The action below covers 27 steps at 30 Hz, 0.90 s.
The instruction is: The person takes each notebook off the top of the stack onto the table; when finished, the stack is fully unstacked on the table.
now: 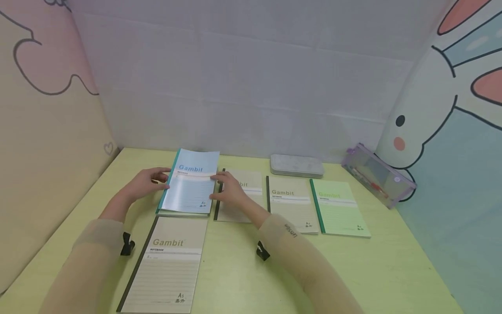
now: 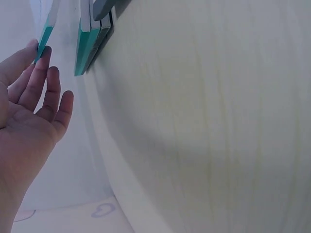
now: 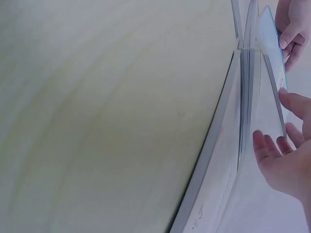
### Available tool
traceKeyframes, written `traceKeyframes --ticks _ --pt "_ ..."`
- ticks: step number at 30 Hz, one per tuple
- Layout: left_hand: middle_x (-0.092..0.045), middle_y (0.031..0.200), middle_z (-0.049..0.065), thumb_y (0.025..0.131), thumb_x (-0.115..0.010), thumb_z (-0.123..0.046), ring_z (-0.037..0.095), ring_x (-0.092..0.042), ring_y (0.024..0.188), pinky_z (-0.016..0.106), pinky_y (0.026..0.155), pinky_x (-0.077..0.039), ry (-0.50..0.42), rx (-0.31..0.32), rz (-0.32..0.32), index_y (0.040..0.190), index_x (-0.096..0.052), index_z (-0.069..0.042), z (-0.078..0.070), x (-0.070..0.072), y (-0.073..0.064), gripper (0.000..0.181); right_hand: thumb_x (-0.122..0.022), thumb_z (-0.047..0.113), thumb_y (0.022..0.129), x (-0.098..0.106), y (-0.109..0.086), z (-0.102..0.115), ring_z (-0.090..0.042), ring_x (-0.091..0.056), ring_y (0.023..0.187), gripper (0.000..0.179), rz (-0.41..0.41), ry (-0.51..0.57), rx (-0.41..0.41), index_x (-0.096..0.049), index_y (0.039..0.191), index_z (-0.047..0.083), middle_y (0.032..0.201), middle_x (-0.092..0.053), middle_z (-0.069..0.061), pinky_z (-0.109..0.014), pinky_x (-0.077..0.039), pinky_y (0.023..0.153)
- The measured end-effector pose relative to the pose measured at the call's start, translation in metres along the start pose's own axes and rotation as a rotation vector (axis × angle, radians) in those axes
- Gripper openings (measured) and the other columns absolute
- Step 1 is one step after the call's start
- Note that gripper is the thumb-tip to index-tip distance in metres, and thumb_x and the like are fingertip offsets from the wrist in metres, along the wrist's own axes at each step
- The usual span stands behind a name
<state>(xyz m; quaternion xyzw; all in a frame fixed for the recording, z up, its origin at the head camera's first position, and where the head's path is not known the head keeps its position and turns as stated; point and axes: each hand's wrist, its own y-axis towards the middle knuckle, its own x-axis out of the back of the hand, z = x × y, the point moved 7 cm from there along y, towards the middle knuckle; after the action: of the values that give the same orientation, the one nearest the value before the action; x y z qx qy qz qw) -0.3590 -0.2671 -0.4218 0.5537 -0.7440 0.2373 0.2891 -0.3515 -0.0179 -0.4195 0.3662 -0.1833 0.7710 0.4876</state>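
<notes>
A blue Gambit notebook [image 1: 193, 185] with a teal spine is raised, tilted, between both hands. My left hand [image 1: 147, 181] pinches its spine edge between thumb and fingers; the left wrist view shows that grip on the teal spine [image 2: 45, 39]. At the opposite edge, my right hand [image 1: 232, 190] holds it with thumb and fingers, seen closely in the right wrist view. Beneath it lies a stack of notebooks [image 2: 87, 46] with teal and dark spines, mostly hidden in the head view, where a pale green edge [image 1: 182, 214] shows.
A grey notebook [image 1: 166, 266] lies in front of the stack. To the right are two more grey notebooks, one partly behind my right hand, and a green notebook [image 1: 340, 207]. A grey flat case [image 1: 296, 165] and a purple pencil pouch [image 1: 378, 174] sit along the back.
</notes>
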Motion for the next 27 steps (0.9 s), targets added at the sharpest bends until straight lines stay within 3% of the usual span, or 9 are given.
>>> traceKeyframes --ticks 4,9,14,21,27 --pt "-0.06 0.116 0.02 0.091 -0.065 -0.021 0.033 -0.056 0.108 0.045 0.09 -0.048 -0.019 -0.04 -0.008 0.14 -0.041 -0.003 -0.008 0.003 0.002 0.058 -0.076 0.012 0.079 0.009 0.0 0.0 -0.025 -0.059 0.107 0.058 -0.027 0.123 0.026 -0.053 0.132 0.007 0.142 -0.039 -0.009 -0.028 -0.049 0.084" --pt "-0.059 0.114 0.018 0.089 -0.066 -0.021 0.029 -0.058 0.105 0.038 0.088 -0.05 -0.051 -0.047 0.0 0.142 -0.039 -0.005 -0.015 0.007 0.005 0.062 -0.075 0.006 0.079 0.021 -0.001 0.003 -0.023 -0.064 0.097 0.057 -0.056 0.196 0.021 -0.054 0.131 0.006 0.142 -0.039 -0.008 -0.028 -0.051 0.082" --pt "-0.057 0.118 0.017 0.087 -0.069 -0.023 0.029 -0.058 0.106 0.043 0.089 -0.049 -0.053 -0.047 -0.005 0.146 -0.033 -0.009 -0.028 0.012 0.006 0.07 -0.074 0.004 0.079 0.035 -0.001 0.006 -0.017 -0.065 0.092 0.055 -0.066 0.204 0.022 -0.055 0.131 0.007 0.142 -0.04 -0.007 -0.02 -0.051 0.072" --pt "-0.053 0.12 0.014 0.083 -0.073 -0.023 0.015 -0.061 0.093 0.023 0.082 -0.05 -0.146 -0.075 0.009 0.149 -0.027 -0.015 -0.052 0.018 0.005 0.081 -0.075 0.005 0.079 0.057 -0.005 0.008 -0.015 -0.066 0.091 0.057 -0.061 0.193 0.01 -0.054 0.132 0.011 0.142 -0.041 -0.006 -0.02 -0.051 0.071" --pt "-0.052 0.117 0.013 0.083 -0.073 -0.021 0.017 -0.062 0.09 0.024 0.08 -0.051 -0.14 -0.1 0.023 0.148 -0.028 -0.018 -0.075 0.018 0.002 0.079 -0.075 0.006 0.08 0.077 -0.017 0.016 -0.018 -0.065 0.092 0.06 -0.048 0.181 -0.007 -0.053 0.135 0.013 0.145 -0.037 -0.006 -0.023 -0.051 0.071"
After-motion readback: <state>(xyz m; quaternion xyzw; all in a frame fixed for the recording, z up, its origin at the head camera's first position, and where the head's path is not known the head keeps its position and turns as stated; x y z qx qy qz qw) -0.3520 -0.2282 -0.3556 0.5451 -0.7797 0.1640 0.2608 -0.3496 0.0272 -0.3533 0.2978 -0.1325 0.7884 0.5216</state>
